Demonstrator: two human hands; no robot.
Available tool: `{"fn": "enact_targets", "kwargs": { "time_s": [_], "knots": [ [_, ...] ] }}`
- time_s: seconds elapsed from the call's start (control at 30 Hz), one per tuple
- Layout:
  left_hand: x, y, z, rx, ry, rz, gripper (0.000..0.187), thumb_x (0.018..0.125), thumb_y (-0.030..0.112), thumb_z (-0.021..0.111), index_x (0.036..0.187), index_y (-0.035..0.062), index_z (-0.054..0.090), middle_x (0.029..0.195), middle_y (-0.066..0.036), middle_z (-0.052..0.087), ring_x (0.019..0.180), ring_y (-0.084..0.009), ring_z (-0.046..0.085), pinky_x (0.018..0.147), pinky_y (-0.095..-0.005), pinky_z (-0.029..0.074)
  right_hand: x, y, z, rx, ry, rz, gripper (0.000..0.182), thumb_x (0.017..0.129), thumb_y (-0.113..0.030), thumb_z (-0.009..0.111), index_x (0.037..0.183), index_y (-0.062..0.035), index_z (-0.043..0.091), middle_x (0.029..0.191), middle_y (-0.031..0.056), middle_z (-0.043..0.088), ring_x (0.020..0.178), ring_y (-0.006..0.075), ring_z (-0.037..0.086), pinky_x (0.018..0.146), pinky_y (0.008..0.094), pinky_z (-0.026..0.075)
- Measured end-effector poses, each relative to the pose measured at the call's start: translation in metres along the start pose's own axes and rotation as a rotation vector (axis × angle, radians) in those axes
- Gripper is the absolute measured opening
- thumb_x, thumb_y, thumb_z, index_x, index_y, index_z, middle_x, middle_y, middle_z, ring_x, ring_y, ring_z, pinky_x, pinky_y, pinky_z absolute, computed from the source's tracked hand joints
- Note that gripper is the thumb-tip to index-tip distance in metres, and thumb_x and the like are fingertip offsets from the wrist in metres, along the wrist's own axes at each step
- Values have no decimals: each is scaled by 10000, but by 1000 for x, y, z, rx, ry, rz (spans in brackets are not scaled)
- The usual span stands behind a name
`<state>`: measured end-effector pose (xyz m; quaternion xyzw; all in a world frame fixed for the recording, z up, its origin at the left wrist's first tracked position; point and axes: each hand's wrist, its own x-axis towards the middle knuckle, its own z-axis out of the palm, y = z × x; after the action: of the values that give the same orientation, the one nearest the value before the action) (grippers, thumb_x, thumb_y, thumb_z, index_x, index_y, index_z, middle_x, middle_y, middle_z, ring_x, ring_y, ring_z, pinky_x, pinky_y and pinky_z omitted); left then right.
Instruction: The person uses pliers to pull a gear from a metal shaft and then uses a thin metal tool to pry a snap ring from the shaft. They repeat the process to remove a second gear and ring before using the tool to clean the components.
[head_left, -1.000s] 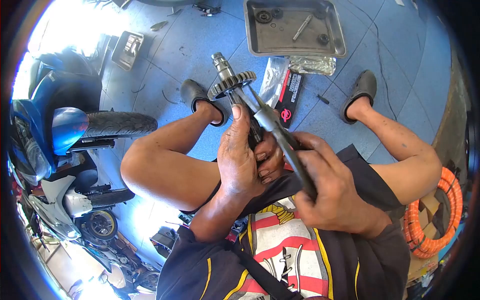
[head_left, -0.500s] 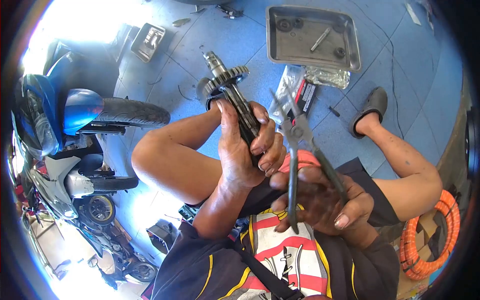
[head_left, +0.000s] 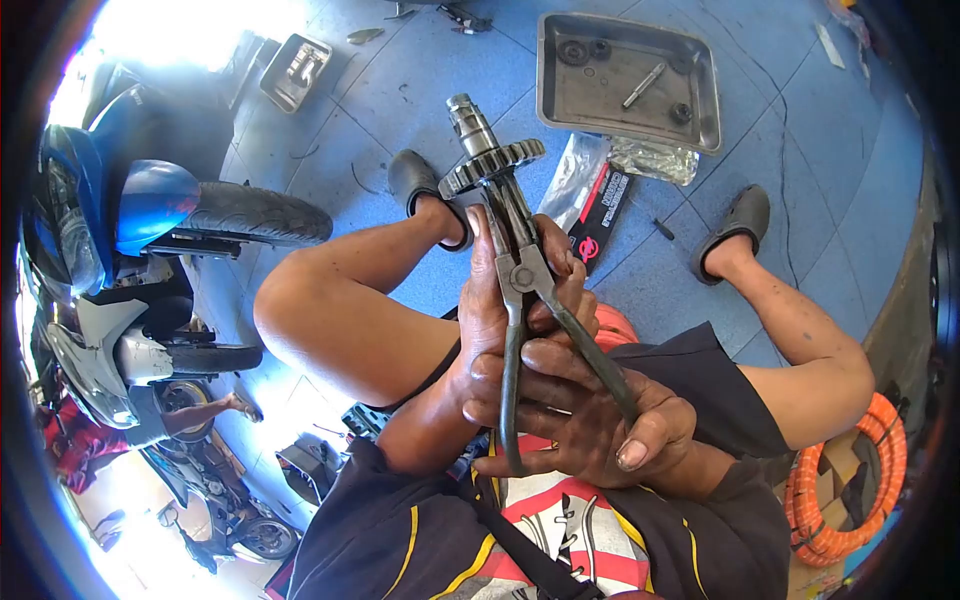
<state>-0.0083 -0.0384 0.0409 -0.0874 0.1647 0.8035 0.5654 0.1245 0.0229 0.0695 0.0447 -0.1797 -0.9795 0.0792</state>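
Observation:
My left hand [head_left: 482, 310] is wrapped round a steel gear shaft [head_left: 472, 124] held upright in front of me. A toothed gear [head_left: 492, 168] sits on the shaft just above my fingers. In my right hand [head_left: 610, 420] are snap ring pliers [head_left: 521, 277] with dark grips spread apart across the palm and fingers. Their slim jaws point up along the shaft, and the tips overlap it right below the gear. The lower end of the shaft is hidden behind the pliers and my hands.
A metal tray [head_left: 600, 92] with gears and a pin lies ahead on blue tiles, beside a black-and-red box [head_left: 606, 205]. A smaller tray [head_left: 290, 92] is farther left. Motorcycles [head_left: 160, 205] stand left, near another person's leg [head_left: 205, 415]. Coiled orange hose [head_left: 803, 500] lies right.
My right hand has brought the pliers left and up to the shaft, their jaws closer together. The shaft has shifted slightly right. A person's leg has appeared at the left.

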Motion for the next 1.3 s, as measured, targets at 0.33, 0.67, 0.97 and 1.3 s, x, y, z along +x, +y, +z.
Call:
{"fn": "enact_targets", "kwargs": {
  "time_s": [0.33, 0.67, 0.97, 1.3],
  "knots": [
    [-2, 7, -3, 38, 25, -52, 620, 946, 646, 373, 878, 47, 519, 589, -20, 413, 466, -88, 354, 423, -230, 361, -1, 0, 12, -129, 82, -26, 933, 723, 31, 602, 1515, -14, 110, 1579, 169, 116, 1461, 313, 131, 1127, 607, 200],
    [-1, 5, -7, 62, 12, -77, 563, 949, 617, 407, 874, 70, 516, 630, -20, 431, 473, -87, 355, 440, -236, 368, -3, 6, 15, -105, 70, -31, 980, 697, 17, 601, 1526, -40, 83, 1585, 98, 134, 1446, 301, 160, 1129, 606, 184],
    [0, 6, 1, 83, 26, -82, 538, 952, 623, 393, 849, 107, 505, 557, 1, 368, 469, -102, 354, 421, -252, 323, 1, 7, 14, -115, 19, -43, 982, 687, -42, 575, 1538, -91, 88, 1603, 123, 55, 1474, 311, 73, 1137, 596, 160],
    [-1, 6, -2, 38, 7, -116, 556, 961, 628, 346, 848, 106, 501, 550, -12, 362, 499, -137, 385, 473, -265, 368, 3, 3, 9, -192, 12, -29, 986, 688, -66, 585, 1537, -87, 85, 1594, 135, 87, 1463, 322, 115, 1129, 587, 195]
  ]
}}
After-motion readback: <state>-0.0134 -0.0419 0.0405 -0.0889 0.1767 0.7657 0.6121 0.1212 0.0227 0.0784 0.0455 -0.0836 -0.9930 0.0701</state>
